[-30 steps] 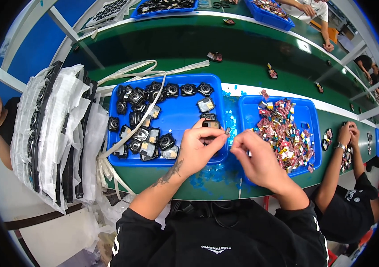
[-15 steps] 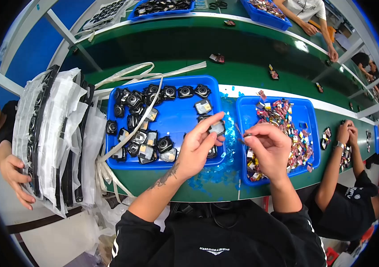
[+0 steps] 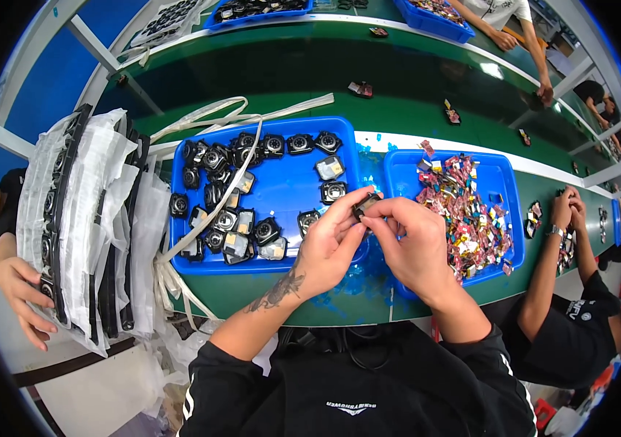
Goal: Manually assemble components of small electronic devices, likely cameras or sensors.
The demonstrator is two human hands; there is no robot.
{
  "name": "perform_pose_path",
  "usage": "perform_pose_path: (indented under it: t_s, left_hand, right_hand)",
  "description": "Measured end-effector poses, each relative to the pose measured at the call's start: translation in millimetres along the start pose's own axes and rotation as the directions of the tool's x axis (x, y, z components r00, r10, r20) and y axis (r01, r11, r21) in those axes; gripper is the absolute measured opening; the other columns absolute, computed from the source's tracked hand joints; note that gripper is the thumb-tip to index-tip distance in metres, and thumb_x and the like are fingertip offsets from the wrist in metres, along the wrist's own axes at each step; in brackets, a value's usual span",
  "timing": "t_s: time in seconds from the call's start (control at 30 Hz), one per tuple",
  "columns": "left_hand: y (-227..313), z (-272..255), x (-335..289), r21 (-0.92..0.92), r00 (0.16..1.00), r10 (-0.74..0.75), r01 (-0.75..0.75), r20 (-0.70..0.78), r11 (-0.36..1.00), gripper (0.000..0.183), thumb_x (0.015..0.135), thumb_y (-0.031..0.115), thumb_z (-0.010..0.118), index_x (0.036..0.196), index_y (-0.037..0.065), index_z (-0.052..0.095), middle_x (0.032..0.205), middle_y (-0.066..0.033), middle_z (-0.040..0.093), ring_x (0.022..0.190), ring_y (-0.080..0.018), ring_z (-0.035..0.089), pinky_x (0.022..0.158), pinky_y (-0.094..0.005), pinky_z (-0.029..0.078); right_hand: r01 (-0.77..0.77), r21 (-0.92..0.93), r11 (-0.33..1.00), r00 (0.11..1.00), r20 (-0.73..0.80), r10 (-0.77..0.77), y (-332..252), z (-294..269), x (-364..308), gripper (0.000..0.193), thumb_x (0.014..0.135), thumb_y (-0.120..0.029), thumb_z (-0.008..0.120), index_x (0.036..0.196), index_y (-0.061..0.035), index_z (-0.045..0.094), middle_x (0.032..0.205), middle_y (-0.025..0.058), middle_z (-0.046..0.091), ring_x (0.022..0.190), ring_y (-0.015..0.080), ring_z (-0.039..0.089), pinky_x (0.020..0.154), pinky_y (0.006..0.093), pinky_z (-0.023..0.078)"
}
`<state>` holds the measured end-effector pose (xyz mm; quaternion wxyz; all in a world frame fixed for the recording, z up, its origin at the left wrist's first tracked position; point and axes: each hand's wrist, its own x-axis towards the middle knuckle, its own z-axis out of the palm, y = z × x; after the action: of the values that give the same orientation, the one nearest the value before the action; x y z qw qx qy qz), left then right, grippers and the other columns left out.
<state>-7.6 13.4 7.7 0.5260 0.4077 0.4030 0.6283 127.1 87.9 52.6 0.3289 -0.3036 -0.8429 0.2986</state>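
Left hand [image 3: 327, 251] is gripping a small black case [image 3: 366, 205] between a left tray [image 3: 287, 183] of similar cases [image 3: 300, 143] and a right tray [image 3: 400, 175] of colourful bits [image 3: 467, 218]. Right hand [image 3: 418, 244] is touching the case's edge, fingers curling; cannot tell whether they're pinching anything.

Between the fingers [image 3: 392, 209], a case [image 3: 364, 207], probably plastic; smooth, glossy plastic tray [image 3: 292, 186] to their left; matt cloth sleeve [image 3: 229, 377] below them.

Green bench [image 3: 347, 313]. Big blue tray [image 3: 281, 175] on top. Right of big tray, little blue bits [image 3: 361, 273], then second blue tray [image 3: 498, 175]. Behind big tray, pale straps [image 3: 310, 102].
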Motion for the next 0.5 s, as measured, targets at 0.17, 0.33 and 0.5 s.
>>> perform_pose_path:
  t_s: [0.17,0.33,0.5]
  left_hand:
    - [-1.5,-1.4,-0.1,0.004,1.000,0.003,-0.003,-0.007,1.000,0.049,0.095,-0.008,0.046,0.143,-0.004,0.036,0.138,-0.0176,0.050,0.127,-0.0206,0.051,0.106,-0.0308,0.041]
    - [-1.7,-0.3,-1.5,0.028,1.000,0.013,-0.013,-0.015,1.000,0.048,0.095,-0.009,0.045,0.142,-0.004,0.037,0.137,-0.0172,0.051,0.127,-0.0210,0.051,0.106,-0.0315,0.041]
    - [0.0,2.4,-1.3,-0.020,0.999,0.031,-0.031,-0.008,0.999,0.049,0.095,-0.010,0.042,0.143,-0.003,0.036,0.134,-0.0162,0.053,0.124,-0.0198,0.053,0.104,-0.0303,0.043]
  right_hand:
    - [0.009,0.009,1.000,1.000,-0.010,-0.009,1.8,2.9,1.3,0.008,0.079,-0.001,0.070,0.086,-0.0018,0.066,0.075,0.0113,0.066,0.061,0.0260,0.063,0.055,0.0348,0.049]
    - [-0.083,0.006,0.997,0.996,0.025,0.082,-0.6,1.6,2.9,0.009,0.078,-0.003,0.072,0.084,-0.0014,0.067,0.072,0.0099,0.065,0.059,0.0245,0.061,0.053,0.0329,0.047]
    - [0.016,-0.114,0.993,0.999,0.043,-0.011,1.1,-4.6,6.5,0.019,0.072,-0.005,0.077,0.073,-0.0038,0.058,0.065,0.0059,0.057,0.059,0.0254,0.053,0.058,0.0369,0.044]
